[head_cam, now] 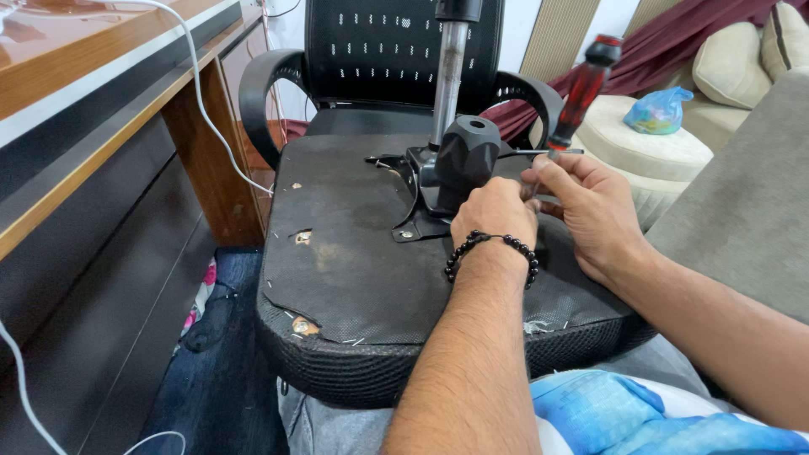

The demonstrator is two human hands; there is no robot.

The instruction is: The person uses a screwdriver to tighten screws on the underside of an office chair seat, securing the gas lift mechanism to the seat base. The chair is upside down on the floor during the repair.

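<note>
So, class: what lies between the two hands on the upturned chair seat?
In the head view, only a thin metal rod shows above the gap between left hand and right hand.

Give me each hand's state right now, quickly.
Left hand: closed into a fist at the black metal chair mechanism; what it grips is hidden.
Right hand: closed on the red-handled screwdriver, held by its shaft.

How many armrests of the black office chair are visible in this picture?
2. One curved black plastic armrest is left of the mesh backrest; the other is right of it, behind the red-handled screwdriver. None seems hidden.
</note>
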